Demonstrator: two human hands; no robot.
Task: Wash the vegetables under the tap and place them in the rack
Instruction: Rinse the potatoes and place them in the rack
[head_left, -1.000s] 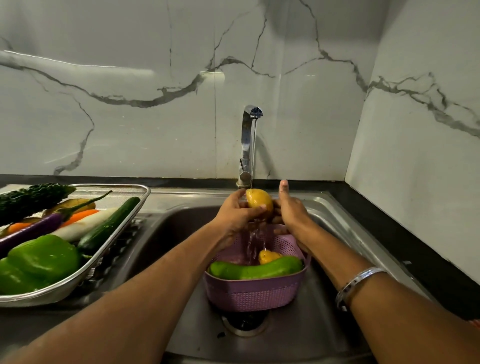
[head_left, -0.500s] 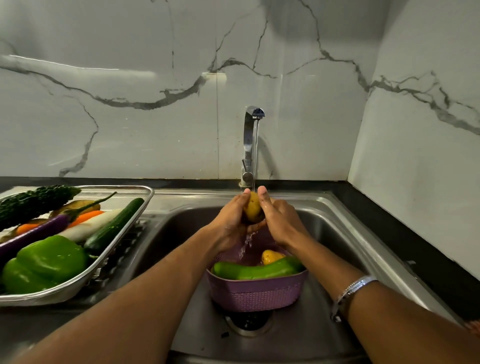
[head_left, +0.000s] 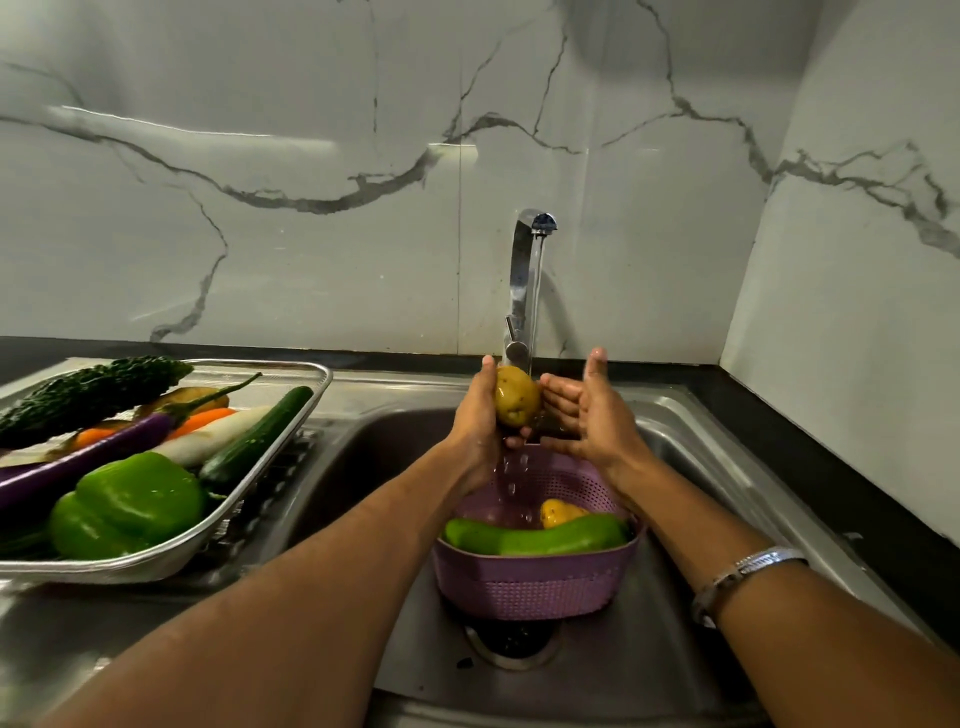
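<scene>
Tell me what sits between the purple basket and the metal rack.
In the head view, only the person's left forearm crosses the bare steel sink between the purple basket and the rack; no vegetable lies there.

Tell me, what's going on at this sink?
A person is washing vegetables. The left hand holds a potato under the running tap, while the right hand is open just beside it. Below them, a purple basket in the sink holds a long green vegetable and another potato. A metal rack to the left carries a green pepper, cucumber, eggplant, carrot and bitter gourd.
</scene>
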